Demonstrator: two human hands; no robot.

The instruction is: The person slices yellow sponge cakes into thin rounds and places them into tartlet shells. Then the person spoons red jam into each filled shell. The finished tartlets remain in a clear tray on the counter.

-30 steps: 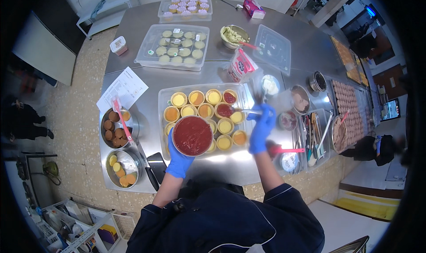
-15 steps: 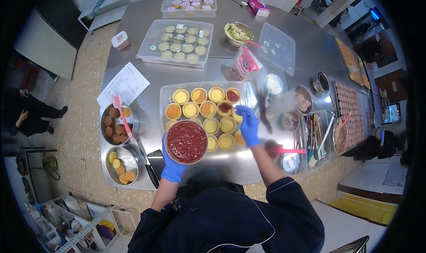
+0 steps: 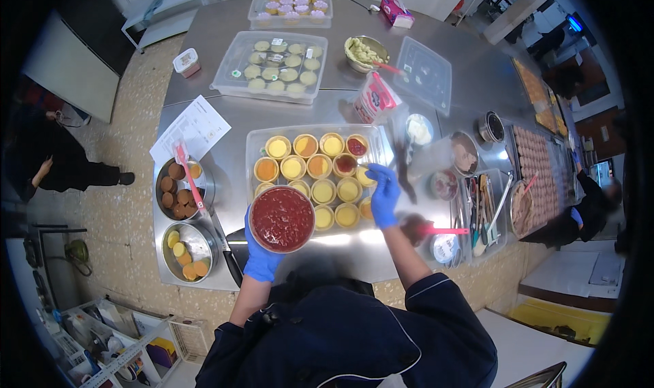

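My left hand [image 3: 261, 260], in a blue glove, is closed around a round bowl of red jam [image 3: 282, 219]. It holds the bowl over the near left part of a clear plastic tray [image 3: 249, 145]. Pinched in my gloved right hand [image 3: 384, 194] is a thin spoon-like utensil [image 3: 364, 166], mostly hidden by the fingers. Its end is beside a tart shell with red filling [image 3: 345, 164]. Another jam-topped tart [image 3: 356, 145] stands just behind. The other shells hold yellow or orange-brown discs, such as this yellow-filled tart [image 3: 278, 147]. The bowl hides some near-left tarts.
Left are pans of brown discs [image 3: 176, 201] and yellow discs [image 3: 182, 254], a knife [image 3: 231, 266] and a paper sheet [image 3: 197, 126]. A lidded tart box [image 3: 270, 68] stands behind. Right lies a utensil tray [image 3: 485, 218]. Other people stand left [image 3: 65, 149] and right [image 3: 591, 207].
The jam bowl in my left hand has shifted slightly left. My right hand stays by the same jam tart. The person at left has changed position; the co-worker at right has come further into view.
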